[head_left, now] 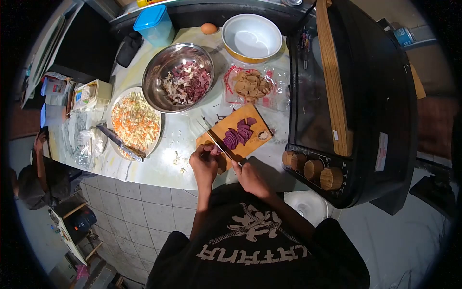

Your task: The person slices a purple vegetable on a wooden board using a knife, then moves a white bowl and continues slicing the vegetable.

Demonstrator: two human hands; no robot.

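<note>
A wooden cutting board (250, 114) lies near the counter's front edge with sliced purple pieces (237, 136) on it. My right hand (250, 177) is closed round the handle of a knife (216, 138), whose blade points up and left across the board. At the board's left end, my left hand (204, 163) has its fingers bent round a purple piece (215, 149), close beside the blade. A small pale round piece (263, 135) sits on the board's right end. Behind the board, thin brown slices (252, 85) rest on a plastic bag.
A steel bowl (154, 91) of chopped purple and white pieces stands behind left. Left of it are a plate (160, 130) of shredded vegetables and a second knife (113, 137). A white bowl (251, 36), an egg (209, 28) and a blue-lidded container (155, 29) stand behind; a black oven (375, 96) is right.
</note>
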